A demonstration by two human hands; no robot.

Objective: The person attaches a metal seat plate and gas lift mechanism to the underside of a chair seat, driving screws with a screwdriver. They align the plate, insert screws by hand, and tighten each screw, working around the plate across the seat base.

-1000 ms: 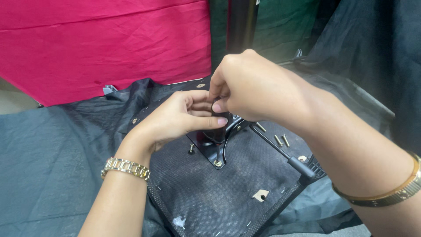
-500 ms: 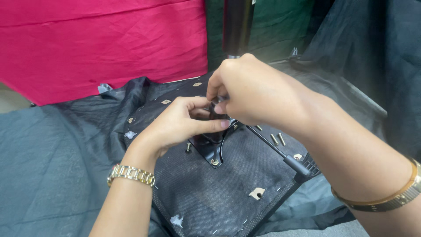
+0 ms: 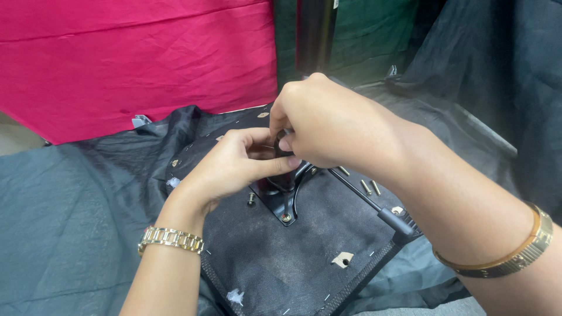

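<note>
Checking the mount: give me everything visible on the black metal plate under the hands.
The black metal plate looks like painted steel, glossy, with a pointed corner toward the camera carrying a screw. It lies flat on the dark fabric-covered seat underside. A thin lever rod runs off to its right. Left hand and right hand cover its upper part, pinching something dark there.

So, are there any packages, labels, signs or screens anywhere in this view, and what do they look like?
None show. The left hand and the right hand meet over a black metal plate on a dark fabric-covered panel. Loose screws lie beside it, and a plain red cloth hangs behind, with no print on it.
</note>
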